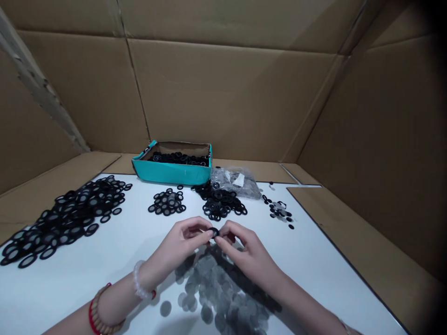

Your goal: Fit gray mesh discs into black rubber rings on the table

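Between the fingertips of both hands is a small black ring, held above the white tabletop. My left hand pinches its left side with thumb and fingers. On the other side, my right hand grips its right edge with thumb and forefinger. Whether a disc sits inside the ring is too small to tell. Below the hands lies a heap of thin grey translucent discs, partly hidden by my right forearm. Just beyond the hands is a pile of black rings.
A teal box of black rings stands at the back, beside a clear plastic bag. Rings with grey centres form a large pile at left and a smaller one. Scattered small pieces lie right. Cardboard walls surround the table.
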